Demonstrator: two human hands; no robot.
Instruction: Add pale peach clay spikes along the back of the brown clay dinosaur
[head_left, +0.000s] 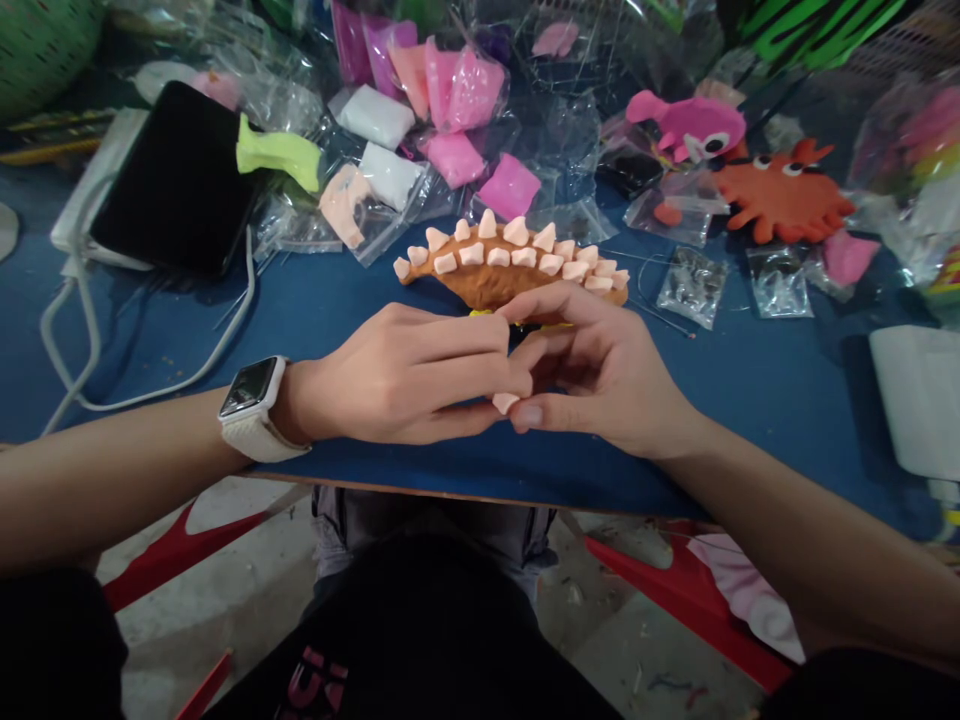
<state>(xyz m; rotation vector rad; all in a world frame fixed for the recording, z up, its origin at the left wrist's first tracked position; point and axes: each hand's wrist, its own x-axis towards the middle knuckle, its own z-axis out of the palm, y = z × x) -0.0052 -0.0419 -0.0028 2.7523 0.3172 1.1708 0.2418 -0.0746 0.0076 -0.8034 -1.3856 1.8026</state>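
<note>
My left hand point(412, 370), with a white watch point(253, 395) on its wrist, meets my right hand point(600, 370) near the front of the table. A small piece of pale pink clay point(506, 402) is pinched between the fingers of both hands. Just beyond them stands a brown clay dinosaur point(487, 285) with rows of pale pink plates along its back. Its lower side is partly hidden behind my hands, with a bit of yellow showing beneath.
Bags of coloured clay point(465, 85) crowd the back. A black phone point(176, 180) lies on a white block with a cable point(202, 375) at left. A pink clay fish point(690, 125) and an orange clay crab point(795, 195) sit at back right. A white charger point(919, 400) lies right.
</note>
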